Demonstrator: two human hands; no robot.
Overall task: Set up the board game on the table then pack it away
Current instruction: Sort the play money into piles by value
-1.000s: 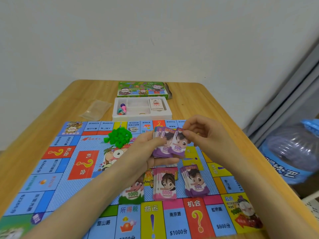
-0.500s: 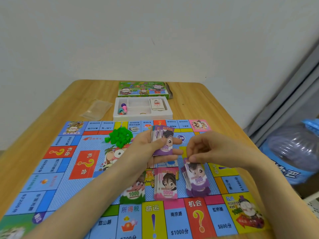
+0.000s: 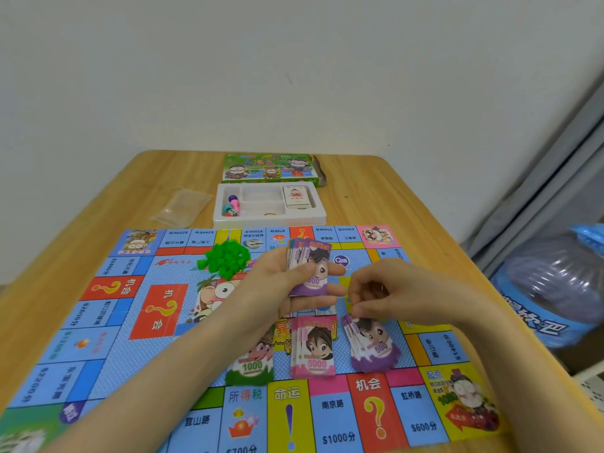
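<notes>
Left hand (image 3: pixel 271 289) grips a note stack (image 3: pixel 309 269) above the board (image 3: pixel 130 322). Right hand (image 3: pixel 392 295) pinches the far edge of the 500 pile (image 3: pixel 372 348) lying there.

Game board (image 3: pixel 157 308) is cut off at 6 to 7 o'clock. Green 1000 pile (image 3: pixel 253 367) is partly hidden under the left forearm (image 3: pixel 183 364). Water bottle (image 3: pixel 552 289) is cropped at 3 o'clock. In the held note stack (image 3: pixel 310 266), lower notes are covered by the top one. Whether a note is pinched by the right hand (image 3: pixel 389 295) cannot be told.
</notes>
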